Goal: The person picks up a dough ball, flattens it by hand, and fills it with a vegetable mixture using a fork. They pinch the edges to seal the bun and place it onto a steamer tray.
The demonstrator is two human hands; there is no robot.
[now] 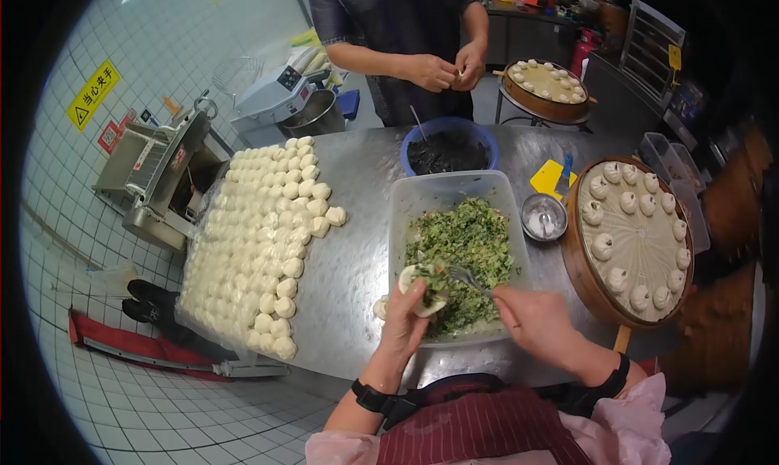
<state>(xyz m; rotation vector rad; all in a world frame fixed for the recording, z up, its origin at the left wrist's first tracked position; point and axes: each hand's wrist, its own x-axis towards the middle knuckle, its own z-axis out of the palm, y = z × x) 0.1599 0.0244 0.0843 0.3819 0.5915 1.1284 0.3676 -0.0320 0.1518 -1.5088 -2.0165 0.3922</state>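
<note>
My left hand (398,323) cups a round dough wrapper (432,307) with green filling heaped on it, over the near left edge of a clear plastic tub (396,213). In my right hand (540,323) is a metal fork (466,277), its head touching or very close to the filling on the wrapper. Chopped green vegetable filling (471,234) fills much of the tub below. Beside my left hand a dough piece (380,307) lies on the table, partly hidden by the hand.
Many dough balls (260,221), partly under plastic film, cover the left of the steel table (345,246). A bamboo steamer (586,282) of pleated buns stands right, near a small metal bowl (544,217). Beyond the tub are a blue bowl (408,161) of dark filling and a co-worker's hands (446,69).
</note>
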